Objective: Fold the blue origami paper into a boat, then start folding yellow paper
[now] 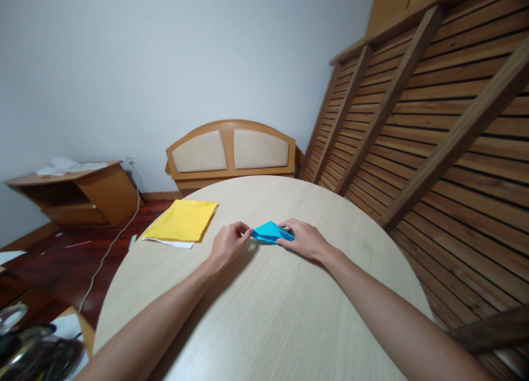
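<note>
The person's left hand (228,244) has its fingers curled in, thumb and forefinger pinched together on the pointed left tip of a folded blue paper (270,233), so the grip there is nearly closed with only the thin paper between the fingertips. The right hand (302,238) lies flatter, palm down, its fingers spread over the right part of the same blue paper and pressing it to the round table (264,315); whether the thumb is tucked under the sheet cannot be told, since the hand covers that edge. The blue paper sits between the two hands, near the middle of the pale wooden tabletop and toward its far side, lying low and nearly flat, with a creased ridge running along it and its left point slightly raised where the fingers nip it. Both forearms stretch in from the near edge of the table and meet at the paper. To the left, well apart from the hands, a yellow sheet (182,220) lies flat near the table's edge, resting on a white sheet (173,242) whose border shows beneath it. Beyond the table stands a padded wooden headboard (231,150) against the wall, and a slatted wooden panel (433,122) leans at the right.
</note>
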Demonstrator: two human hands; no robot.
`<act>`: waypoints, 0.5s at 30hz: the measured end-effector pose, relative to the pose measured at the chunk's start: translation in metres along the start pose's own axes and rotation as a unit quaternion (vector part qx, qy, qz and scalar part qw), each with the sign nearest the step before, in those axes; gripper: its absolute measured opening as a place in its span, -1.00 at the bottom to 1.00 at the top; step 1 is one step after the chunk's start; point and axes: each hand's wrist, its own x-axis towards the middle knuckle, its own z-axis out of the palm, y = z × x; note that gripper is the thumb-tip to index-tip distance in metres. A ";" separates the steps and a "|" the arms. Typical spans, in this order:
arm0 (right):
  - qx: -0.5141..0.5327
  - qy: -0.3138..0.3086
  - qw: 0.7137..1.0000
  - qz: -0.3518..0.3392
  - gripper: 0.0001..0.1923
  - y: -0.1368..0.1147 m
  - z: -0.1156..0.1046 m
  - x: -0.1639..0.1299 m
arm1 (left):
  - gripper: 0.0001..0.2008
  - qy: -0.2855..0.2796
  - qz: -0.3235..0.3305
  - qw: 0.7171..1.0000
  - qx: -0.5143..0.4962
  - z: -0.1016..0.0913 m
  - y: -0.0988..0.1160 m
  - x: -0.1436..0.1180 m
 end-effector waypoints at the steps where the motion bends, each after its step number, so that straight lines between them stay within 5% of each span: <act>1: -0.002 0.004 1.000 0.001 -0.65 0.000 0.000 0.000 | -0.73 0.002 0.004 1.000 0.004 -0.001 0.001 -0.001; 15: 0.070 0.059 0.995 0.032 -0.76 0.001 0.002 0.005 | -0.75 0.052 0.088 0.995 -0.018 -0.001 0.009 -0.006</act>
